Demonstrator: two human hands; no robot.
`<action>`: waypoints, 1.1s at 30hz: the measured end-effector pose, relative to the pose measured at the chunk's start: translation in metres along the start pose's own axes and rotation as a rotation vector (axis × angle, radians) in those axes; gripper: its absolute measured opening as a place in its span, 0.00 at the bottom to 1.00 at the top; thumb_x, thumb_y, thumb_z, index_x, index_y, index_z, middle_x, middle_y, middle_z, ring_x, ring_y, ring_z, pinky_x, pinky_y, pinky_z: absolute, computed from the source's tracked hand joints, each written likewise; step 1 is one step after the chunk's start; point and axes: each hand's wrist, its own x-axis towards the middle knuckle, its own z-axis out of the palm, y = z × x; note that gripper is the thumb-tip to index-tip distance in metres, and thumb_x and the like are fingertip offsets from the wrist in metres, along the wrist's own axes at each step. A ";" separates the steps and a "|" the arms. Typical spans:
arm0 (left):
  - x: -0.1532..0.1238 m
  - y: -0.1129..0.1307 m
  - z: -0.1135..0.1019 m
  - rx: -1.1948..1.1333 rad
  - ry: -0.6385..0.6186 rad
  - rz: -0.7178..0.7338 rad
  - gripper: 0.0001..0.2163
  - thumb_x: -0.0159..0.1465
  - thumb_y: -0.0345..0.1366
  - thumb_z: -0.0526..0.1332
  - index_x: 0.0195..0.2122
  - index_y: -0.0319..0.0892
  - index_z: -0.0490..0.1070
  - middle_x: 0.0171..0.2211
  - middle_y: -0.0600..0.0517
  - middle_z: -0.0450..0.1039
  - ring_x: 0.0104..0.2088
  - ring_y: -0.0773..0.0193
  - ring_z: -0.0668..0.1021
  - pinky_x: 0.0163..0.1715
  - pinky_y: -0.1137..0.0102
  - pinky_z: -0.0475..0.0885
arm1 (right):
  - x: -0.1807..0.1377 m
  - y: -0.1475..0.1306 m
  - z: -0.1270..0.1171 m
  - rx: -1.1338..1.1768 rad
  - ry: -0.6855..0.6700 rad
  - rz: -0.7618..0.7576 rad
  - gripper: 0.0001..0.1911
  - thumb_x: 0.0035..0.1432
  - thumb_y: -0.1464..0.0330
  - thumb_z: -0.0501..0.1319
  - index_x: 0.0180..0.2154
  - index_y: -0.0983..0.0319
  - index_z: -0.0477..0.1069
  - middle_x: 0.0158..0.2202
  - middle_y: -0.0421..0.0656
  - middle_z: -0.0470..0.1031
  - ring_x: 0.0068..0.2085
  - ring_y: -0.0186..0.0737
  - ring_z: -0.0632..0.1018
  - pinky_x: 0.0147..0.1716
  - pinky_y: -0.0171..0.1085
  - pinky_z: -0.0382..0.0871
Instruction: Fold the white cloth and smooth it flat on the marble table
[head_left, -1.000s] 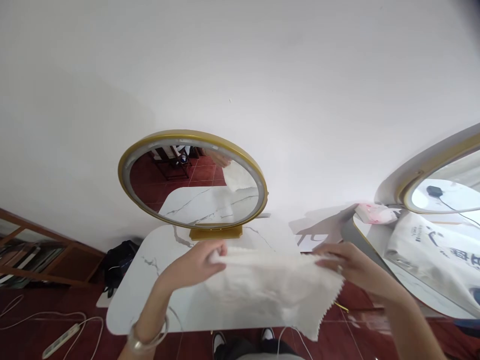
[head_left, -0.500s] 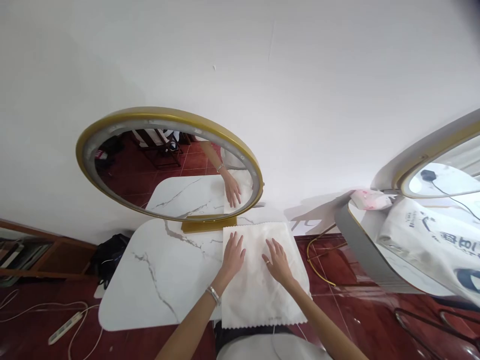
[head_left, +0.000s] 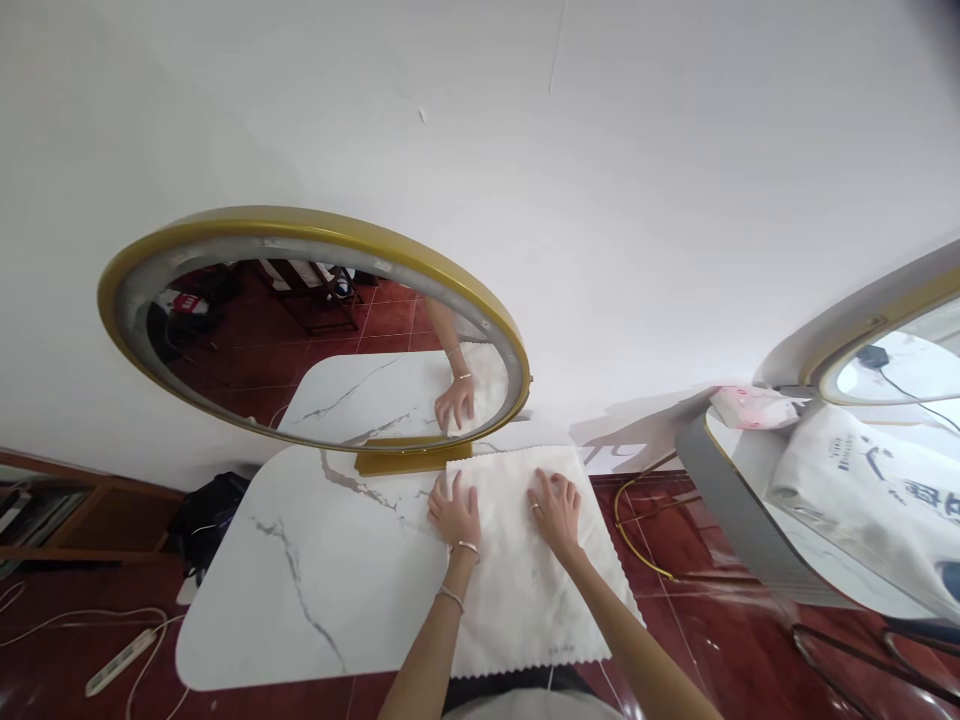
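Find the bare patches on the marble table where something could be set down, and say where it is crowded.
The marble table is bare on its left and front-left, between the round mirror and the near edge. The right side is taken: the white cloth covers it, overhanging the front edge, with the left hand and right hand flat on it. The mirror's gold base fills the back edge.

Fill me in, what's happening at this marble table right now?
A person has a white cloth with zigzag-cut edges spread flat on the white marble table, its near edge hanging over the table's front. Both hands lie palm-down on the cloth's far part: the left hand at its left edge, the right hand nearer the middle. Just behind stands a round gold-framed mirror that reflects a hand and the cloth.
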 end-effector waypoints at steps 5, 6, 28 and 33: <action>0.015 -0.002 -0.002 -0.091 0.032 -0.023 0.19 0.69 0.42 0.45 0.38 0.45 0.75 0.40 0.45 0.72 0.44 0.58 0.73 0.46 0.60 0.70 | 0.008 0.000 0.005 0.063 0.016 0.006 0.17 0.62 0.72 0.43 0.36 0.61 0.71 0.37 0.49 0.68 0.39 0.45 0.66 0.39 0.43 0.59; 0.017 -0.001 -0.001 -0.089 0.052 -0.021 0.19 0.69 0.40 0.44 0.42 0.44 0.75 0.44 0.44 0.71 0.46 0.57 0.72 0.48 0.60 0.68 | 0.009 -0.001 0.007 0.068 0.021 0.005 0.18 0.61 0.74 0.43 0.35 0.62 0.71 0.36 0.49 0.69 0.39 0.45 0.67 0.39 0.43 0.59; 0.084 0.038 0.038 0.132 -0.312 0.139 0.20 0.66 0.40 0.50 0.56 0.39 0.67 0.57 0.41 0.67 0.60 0.46 0.65 0.59 0.51 0.56 | 0.093 -0.038 0.037 -0.061 -0.288 -0.430 0.27 0.63 0.60 0.48 0.63 0.49 0.54 0.67 0.44 0.48 0.66 0.60 0.46 0.54 0.73 0.28; 0.114 0.058 0.057 0.141 -0.450 0.149 0.19 0.67 0.43 0.48 0.43 0.38 0.75 0.43 0.41 0.76 0.48 0.48 0.75 0.50 0.56 0.65 | 0.123 -0.025 0.034 -0.161 -0.295 -0.290 0.29 0.64 0.53 0.46 0.63 0.54 0.54 0.67 0.47 0.50 0.66 0.55 0.48 0.59 0.66 0.31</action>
